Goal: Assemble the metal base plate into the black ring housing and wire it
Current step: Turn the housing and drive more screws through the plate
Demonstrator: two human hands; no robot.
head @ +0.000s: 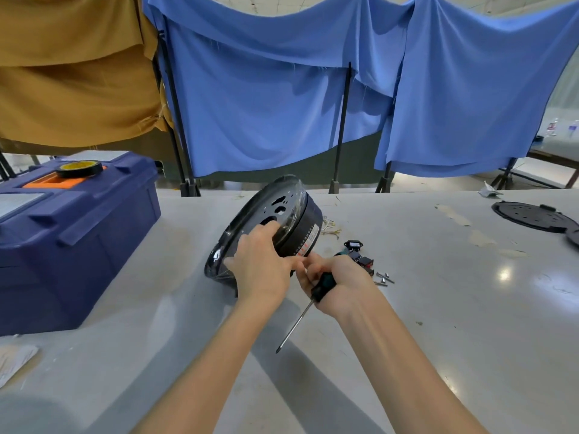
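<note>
The left hand (260, 264) needs a firm hold: its fingers curl into a hole of the shiny perforated metal base plate (275, 200), seated in the black ring housing (308, 227) propped on edge mid-worktop (438, 308). The right hand (340, 283) clenches the green-and-black-handled screwdriver (324, 285), tip toward the near edge; it likely needs reversing before driving.

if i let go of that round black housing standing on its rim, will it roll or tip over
Probably tips: the round black ring housing stands tilted on its curved rim on the grey table, steadied by the left hand. It could also roll, being circular. Its glossy metal plate may be slippery.
</note>
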